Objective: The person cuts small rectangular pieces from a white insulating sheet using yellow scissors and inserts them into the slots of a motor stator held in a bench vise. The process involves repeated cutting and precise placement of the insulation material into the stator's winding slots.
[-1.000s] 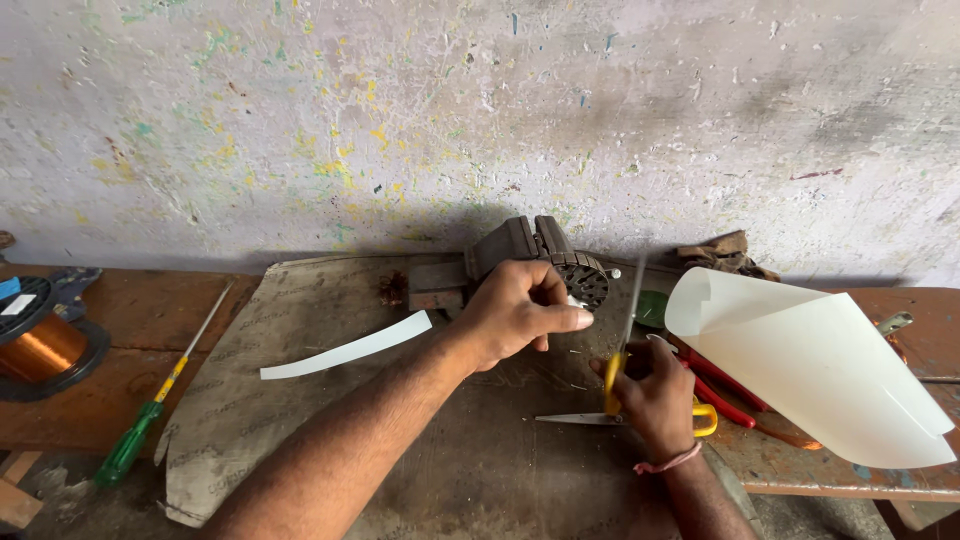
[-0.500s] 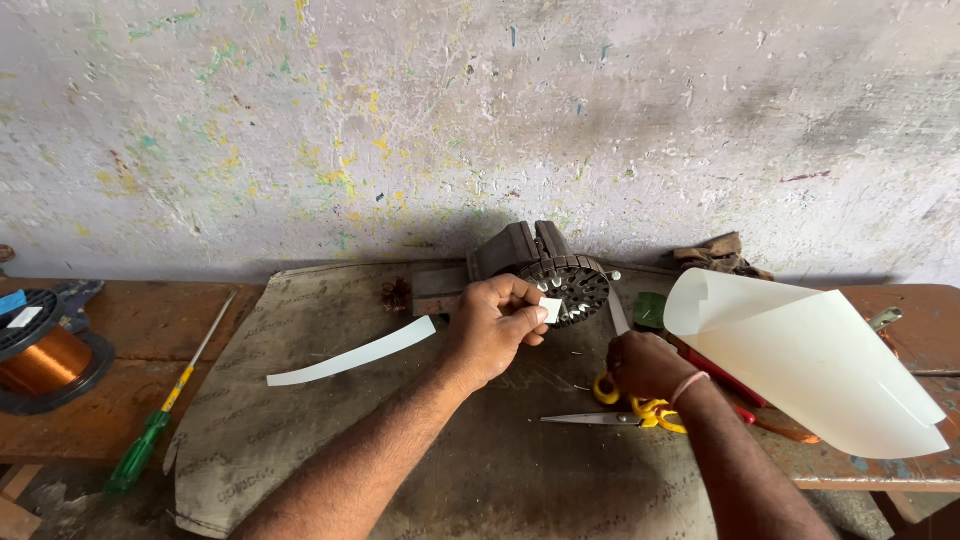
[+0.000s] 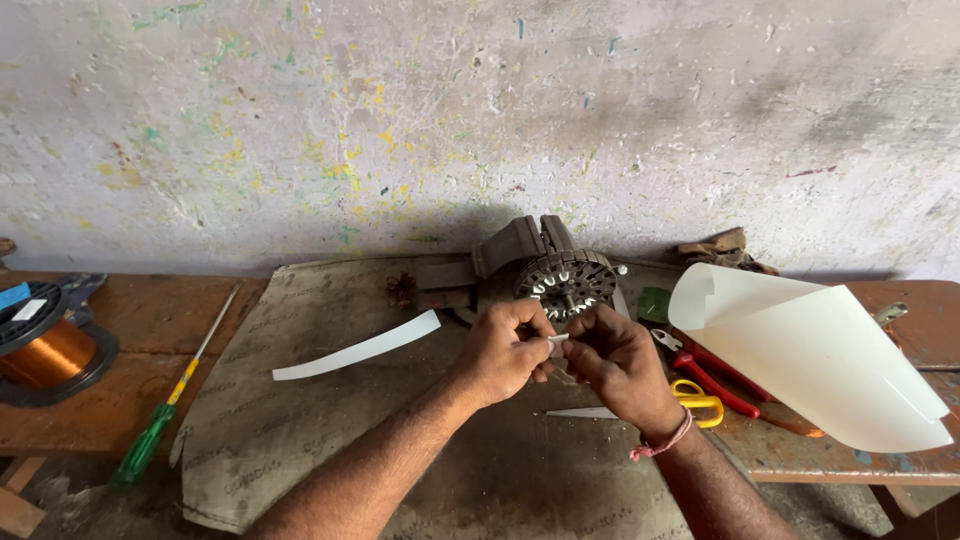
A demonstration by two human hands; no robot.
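My left hand (image 3: 505,350) and my right hand (image 3: 618,362) meet in front of a round metal motor stator (image 3: 566,279) clamped at the back of the bench. Between their fingertips both pinch a small white paper piece (image 3: 557,343). A long white paper strip (image 3: 358,346) lies on the mat to the left of my left hand. Yellow-handled scissors (image 3: 690,402) lie on the mat just right of my right wrist.
A curled white sheet (image 3: 815,358) rests at the right, over red-handled pliers (image 3: 712,375). A green-handled screwdriver (image 3: 170,407) and a copper wire spool (image 3: 45,349) sit at the left. A grey mat (image 3: 300,440) covers the wooden bench (image 3: 100,410).
My right hand let go of the scissors and rose to meet the left hand. Both hands now hold the small paper piece in front of the stator.
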